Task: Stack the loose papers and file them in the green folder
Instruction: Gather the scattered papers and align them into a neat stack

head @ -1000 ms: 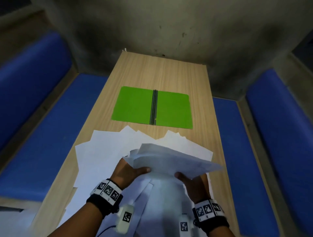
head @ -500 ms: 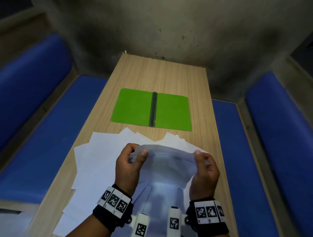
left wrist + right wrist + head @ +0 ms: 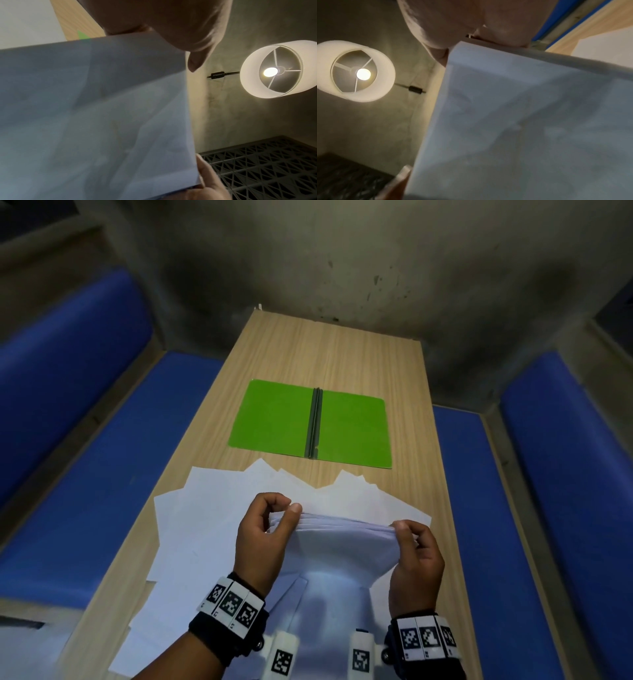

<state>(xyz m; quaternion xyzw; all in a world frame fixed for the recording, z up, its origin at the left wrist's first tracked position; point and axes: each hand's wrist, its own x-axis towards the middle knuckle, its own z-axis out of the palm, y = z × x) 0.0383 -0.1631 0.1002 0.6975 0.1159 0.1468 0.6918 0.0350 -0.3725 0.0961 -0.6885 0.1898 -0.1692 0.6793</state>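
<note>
I hold a stack of white papers (image 3: 342, 546) upright on its edge above the table. My left hand (image 3: 274, 520) pinches the stack's top left corner and my right hand (image 3: 409, 537) pinches its top right corner. Both wrist views show the sheets (image 3: 96, 115) (image 3: 530, 128) close up, with fingers curled over the top edge. More loose white papers (image 3: 212, 518) lie fanned out on the table under and beyond my hands. The green folder (image 3: 274, 419) lies open and flat farther up the table, its dark spine in the middle.
The narrow wooden table (image 3: 329, 354) runs away from me to a grey wall. Blue padded benches (image 3: 85, 467) (image 3: 565, 460) flank it on both sides. A lit lamp (image 3: 274, 70) hangs overhead.
The stack went from lying tilted in my hands to standing upright on its edge. Both hands shifted from its near edge up to its top corners.
</note>
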